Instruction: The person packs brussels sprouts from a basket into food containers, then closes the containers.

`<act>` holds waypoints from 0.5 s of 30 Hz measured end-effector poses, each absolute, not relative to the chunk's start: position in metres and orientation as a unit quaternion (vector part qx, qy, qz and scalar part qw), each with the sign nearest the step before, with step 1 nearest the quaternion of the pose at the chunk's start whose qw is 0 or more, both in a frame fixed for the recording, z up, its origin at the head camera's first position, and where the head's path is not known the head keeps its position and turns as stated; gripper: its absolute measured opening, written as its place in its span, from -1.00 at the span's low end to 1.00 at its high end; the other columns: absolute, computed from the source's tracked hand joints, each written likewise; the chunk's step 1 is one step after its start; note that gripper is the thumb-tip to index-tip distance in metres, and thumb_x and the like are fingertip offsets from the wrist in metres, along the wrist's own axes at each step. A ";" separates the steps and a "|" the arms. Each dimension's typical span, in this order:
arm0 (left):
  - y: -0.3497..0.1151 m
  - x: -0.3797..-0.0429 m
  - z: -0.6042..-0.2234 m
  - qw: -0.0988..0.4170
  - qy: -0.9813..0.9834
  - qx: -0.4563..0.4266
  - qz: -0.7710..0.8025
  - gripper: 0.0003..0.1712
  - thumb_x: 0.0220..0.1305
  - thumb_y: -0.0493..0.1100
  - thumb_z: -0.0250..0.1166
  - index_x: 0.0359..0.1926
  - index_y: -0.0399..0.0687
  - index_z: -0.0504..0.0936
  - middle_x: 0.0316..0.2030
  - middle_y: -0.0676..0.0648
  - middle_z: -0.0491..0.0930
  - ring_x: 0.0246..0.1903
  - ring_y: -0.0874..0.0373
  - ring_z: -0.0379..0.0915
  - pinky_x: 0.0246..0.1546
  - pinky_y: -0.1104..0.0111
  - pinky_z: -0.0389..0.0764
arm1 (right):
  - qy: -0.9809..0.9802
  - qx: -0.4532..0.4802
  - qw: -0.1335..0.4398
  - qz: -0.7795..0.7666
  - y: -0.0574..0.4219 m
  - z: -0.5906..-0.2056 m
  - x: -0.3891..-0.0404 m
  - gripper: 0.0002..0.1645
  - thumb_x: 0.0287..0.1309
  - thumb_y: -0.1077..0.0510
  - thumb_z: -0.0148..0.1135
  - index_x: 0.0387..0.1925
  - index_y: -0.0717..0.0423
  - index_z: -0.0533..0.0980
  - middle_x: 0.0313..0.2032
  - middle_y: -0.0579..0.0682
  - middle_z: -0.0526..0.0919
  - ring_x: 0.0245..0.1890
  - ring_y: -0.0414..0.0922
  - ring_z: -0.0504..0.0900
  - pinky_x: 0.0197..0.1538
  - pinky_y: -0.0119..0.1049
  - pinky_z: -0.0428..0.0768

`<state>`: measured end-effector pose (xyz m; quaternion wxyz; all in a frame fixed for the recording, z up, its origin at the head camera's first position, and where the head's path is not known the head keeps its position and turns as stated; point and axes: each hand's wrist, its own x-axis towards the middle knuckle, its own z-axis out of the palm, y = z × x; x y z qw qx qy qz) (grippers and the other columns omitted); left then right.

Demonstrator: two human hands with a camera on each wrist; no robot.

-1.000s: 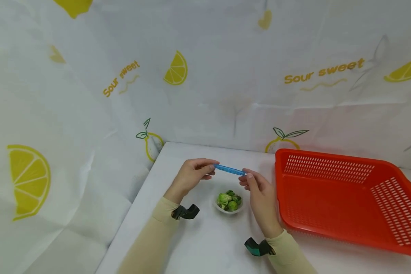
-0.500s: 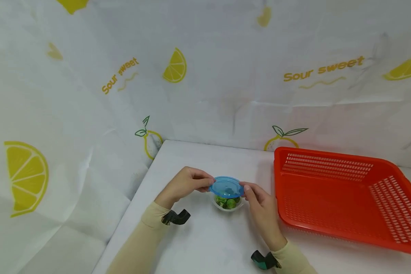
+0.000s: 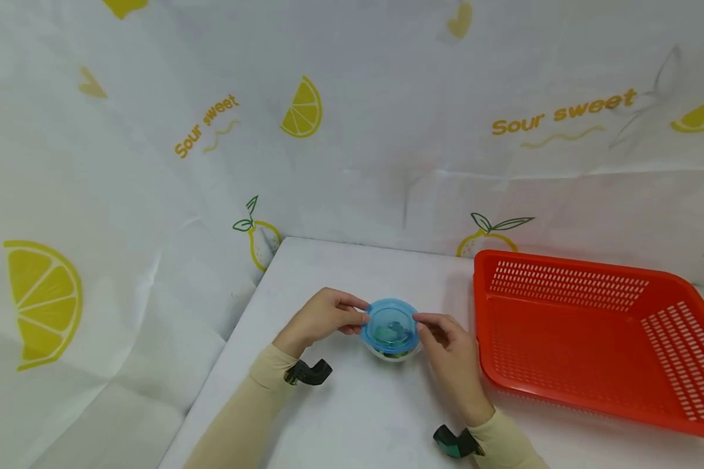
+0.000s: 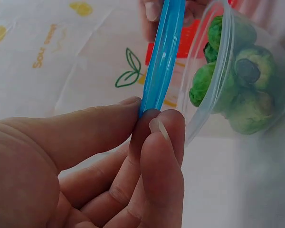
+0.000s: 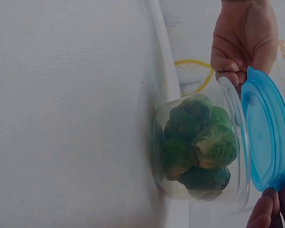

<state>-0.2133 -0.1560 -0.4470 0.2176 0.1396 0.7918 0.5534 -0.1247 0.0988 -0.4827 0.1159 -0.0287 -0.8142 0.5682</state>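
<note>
A round blue translucent lid (image 3: 390,326) is held just over a small clear plastic container (image 3: 394,357) of Brussels sprouts (image 5: 199,147). My left hand (image 3: 326,318) pinches the lid's left edge between thumb and fingers. On the opposite edge, my right hand (image 3: 450,348) pinches the rim. In the right wrist view the lid (image 5: 266,133) stands slightly tilted, with a narrow gap between it and the container's rim (image 5: 237,118). Several green sprouts (image 4: 249,66) show through the clear wall in the left wrist view.
A large red plastic basket (image 3: 563,339) with slotted sides stands on the white table (image 3: 352,417) at the right, close beside the right hand. Behind the table hangs a white sheet (image 3: 375,117) printed with lemons and lettering.
The lid has come down from above and behind the container and turned from edge-on to nearly flat over it. Both hands have kept their pinch and lowered with it.
</note>
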 end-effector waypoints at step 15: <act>-0.149 -0.210 -0.450 0.209 0.813 0.132 0.527 -0.66 0.37 -0.15 0.51 0.09 -0.19 0.79 -0.47 0.00 0.77 -0.44 0.15 0.71 -0.27 0.36 0.78 | -0.830 -0.047 0.091 0.549 0.098 -0.491 -0.128 -0.80 0.51 0.23 0.27 0.02 0.00 0.74 -0.22 0.03 0.67 -0.22 -0.09 0.59 -0.18 -0.48 0.62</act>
